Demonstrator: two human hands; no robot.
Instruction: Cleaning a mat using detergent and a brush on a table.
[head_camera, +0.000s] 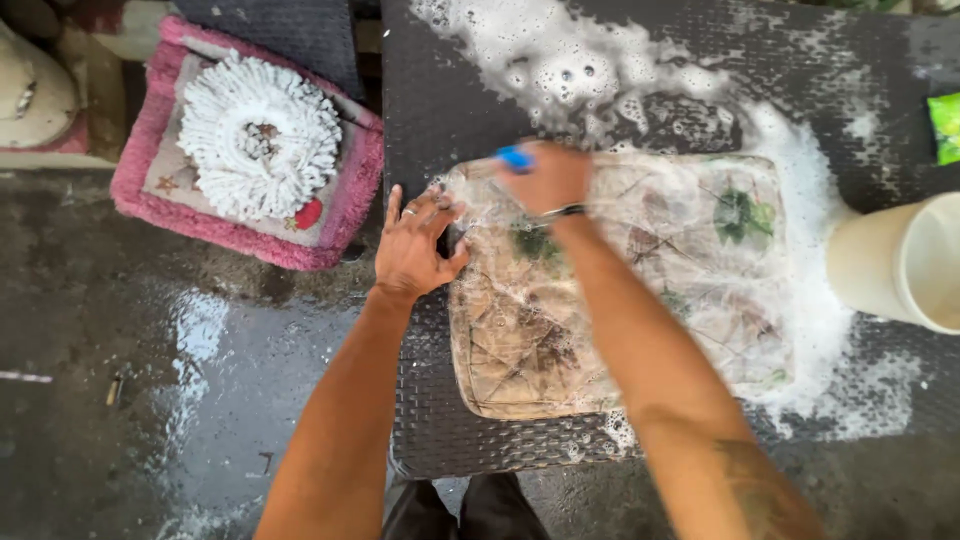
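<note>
Left hand (415, 250) lies open on the left edge of the soapy cushion (620, 290); right hand (548, 178) grips a blue brush (515, 158) at its top-left corner.
The cushion lies on the dark woven table (440, 110). Foam makes it slippery, so it could slide toward the cream bucket (900, 265) to its right.

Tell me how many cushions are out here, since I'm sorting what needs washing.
2. A soapy leaf-print cushion lies on the dark woven table, under both hands. A pink-edged cushion sits on the wet floor to the left, beneath a white mop head. Others may lie out of frame.
</note>
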